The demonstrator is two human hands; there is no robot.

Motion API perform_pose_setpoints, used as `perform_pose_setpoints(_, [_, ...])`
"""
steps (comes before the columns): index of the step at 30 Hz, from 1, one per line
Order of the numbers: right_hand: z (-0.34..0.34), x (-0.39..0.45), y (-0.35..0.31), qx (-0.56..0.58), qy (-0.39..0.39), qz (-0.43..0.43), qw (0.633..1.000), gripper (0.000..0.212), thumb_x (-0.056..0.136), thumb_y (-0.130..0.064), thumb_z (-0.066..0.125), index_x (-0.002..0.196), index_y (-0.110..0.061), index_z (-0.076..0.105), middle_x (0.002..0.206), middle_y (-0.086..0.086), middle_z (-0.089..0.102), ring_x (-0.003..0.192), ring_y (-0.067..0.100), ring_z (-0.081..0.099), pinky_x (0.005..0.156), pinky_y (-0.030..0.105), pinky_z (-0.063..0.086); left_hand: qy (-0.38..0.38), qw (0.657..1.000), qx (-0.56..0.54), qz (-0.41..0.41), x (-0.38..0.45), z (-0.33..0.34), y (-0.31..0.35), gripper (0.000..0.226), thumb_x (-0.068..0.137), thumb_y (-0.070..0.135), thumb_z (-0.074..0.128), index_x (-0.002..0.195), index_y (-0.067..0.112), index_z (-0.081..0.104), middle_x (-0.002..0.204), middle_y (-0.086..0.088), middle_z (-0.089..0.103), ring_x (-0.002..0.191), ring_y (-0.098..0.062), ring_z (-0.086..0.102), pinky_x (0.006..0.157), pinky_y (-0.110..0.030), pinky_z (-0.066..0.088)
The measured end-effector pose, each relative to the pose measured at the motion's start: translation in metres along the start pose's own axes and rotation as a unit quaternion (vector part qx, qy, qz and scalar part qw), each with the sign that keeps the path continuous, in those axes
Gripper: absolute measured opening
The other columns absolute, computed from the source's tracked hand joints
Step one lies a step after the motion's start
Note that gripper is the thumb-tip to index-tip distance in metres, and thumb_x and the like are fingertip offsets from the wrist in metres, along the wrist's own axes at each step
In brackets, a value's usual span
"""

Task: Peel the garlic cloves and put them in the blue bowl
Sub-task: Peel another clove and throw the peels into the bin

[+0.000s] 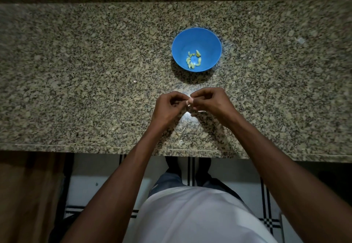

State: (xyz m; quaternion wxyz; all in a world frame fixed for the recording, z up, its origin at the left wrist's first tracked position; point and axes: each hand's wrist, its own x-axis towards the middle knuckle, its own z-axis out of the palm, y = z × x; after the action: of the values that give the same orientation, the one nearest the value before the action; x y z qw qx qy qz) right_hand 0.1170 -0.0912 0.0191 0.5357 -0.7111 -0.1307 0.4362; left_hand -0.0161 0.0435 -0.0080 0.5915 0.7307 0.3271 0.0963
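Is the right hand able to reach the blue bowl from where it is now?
Probably yes. The bowl stands on the counter just beyond the right hand, with only bare granite between them. However, both hands, including the left hand, are pinching a garlic clove, so it is busy.

A: Clothing?
B: White shirt [190, 218], loose over the belly. Forearms bare, no sleeves reaching them.
A: Below?
B: Dark blue trousers [171, 181]; dark footwear, indistinct.
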Motion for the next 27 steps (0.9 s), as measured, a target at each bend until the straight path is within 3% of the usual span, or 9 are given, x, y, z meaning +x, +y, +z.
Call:
perform_pose_setpoints(6, [-0.001, 0.008, 0.001, -0.061, -0.020, -0.031, 0.997, 0.015, 0.090, -0.008, 0.081, 0.101, 0.002, 0.078, 0.086, 0.017, 0.079, 0.079, 0.031, 0.078, 0.075, 0.040, 0.066, 0.009, 0.999, 0.040, 0.005, 0.006, 0.001, -0.003, 0.013, 0.092, 0.023, 0.080, 0.100, 0.013, 0.078, 0.092, 0.003, 0.078, 0.088, -0.012, 0.075, 0.078, -0.035, 0.064])
perform_pose_setpoints(8, [-0.001, 0.012, 0.000, -0.151, 0.004, -0.068, 0.986, 0.006, 0.093, -0.007, 0.078, 0.095, -0.002, 0.080, 0.080, 0.010, 0.079, 0.074, 0.023, 0.079, 0.073, 0.040, 0.067, 0.038, 0.997, 0.074, 0.006, 0.009, 0.001, -0.007, 0.006, 0.092, 0.017, 0.077, 0.098, 0.016, 0.076, 0.091, 0.005, 0.076, 0.086, -0.009, 0.072, 0.076, -0.028, 0.062])
perform_pose_setpoints(11, [0.005, 0.017, 0.000, -0.375, 0.030, -0.151, 0.914, 0.010, 0.090, -0.004, 0.076, 0.084, -0.010, 0.080, 0.075, 0.001, 0.076, 0.066, 0.011, 0.074, 0.067, 0.037, 0.065, 0.095, 0.986, 0.139, 0.009, 0.016, -0.003, -0.012, 0.014, 0.093, 0.005, 0.069, 0.104, 0.014, 0.071, 0.094, 0.002, 0.072, 0.082, -0.007, 0.067, 0.072, -0.024, 0.059])
perform_pose_setpoints(14, [0.014, 0.015, 0.003, -0.524, 0.009, -0.196, 0.829, 0.011, 0.086, -0.002, 0.065, 0.079, -0.009, 0.070, 0.077, 0.008, 0.064, 0.064, 0.025, 0.061, 0.059, 0.045, 0.058, 0.078, 0.981, 0.175, 0.018, 0.020, -0.007, -0.021, 0.020, 0.090, 0.007, 0.070, 0.108, 0.014, 0.067, 0.094, -0.001, 0.067, 0.080, -0.009, 0.062, 0.072, -0.026, 0.056])
perform_pose_setpoints(17, [0.018, 0.009, 0.006, -0.578, -0.010, -0.219, 0.786, 0.010, 0.090, -0.006, 0.060, 0.081, -0.006, 0.064, 0.080, 0.011, 0.058, 0.067, 0.030, 0.055, 0.058, 0.045, 0.052, 0.052, 0.981, 0.184, 0.030, 0.020, -0.009, -0.028, 0.024, 0.088, 0.013, 0.078, 0.109, 0.014, 0.067, 0.094, -0.002, 0.065, 0.080, -0.014, 0.061, 0.075, -0.031, 0.058])
perform_pose_setpoints(22, [0.020, 0.011, 0.008, -0.602, 0.001, -0.219, 0.768, 0.016, 0.093, -0.005, 0.057, 0.079, -0.006, 0.064, 0.076, 0.009, 0.054, 0.064, 0.027, 0.051, 0.056, 0.044, 0.049, 0.059, 0.981, 0.179, 0.040, 0.019, -0.007, -0.031, 0.025, 0.087, 0.011, 0.081, 0.107, 0.013, 0.067, 0.094, -0.003, 0.061, 0.083, -0.017, 0.058, 0.076, -0.033, 0.055])
perform_pose_setpoints(27, [0.017, 0.012, 0.007, -0.598, 0.012, -0.212, 0.773, 0.014, 0.094, -0.010, 0.063, 0.080, -0.007, 0.066, 0.078, 0.009, 0.058, 0.066, 0.027, 0.055, 0.059, 0.044, 0.053, 0.052, 0.983, 0.173, 0.041, 0.018, -0.009, -0.029, 0.022, 0.088, 0.009, 0.079, 0.106, 0.012, 0.067, 0.094, -0.004, 0.060, 0.083, -0.018, 0.058, 0.076, -0.034, 0.055])
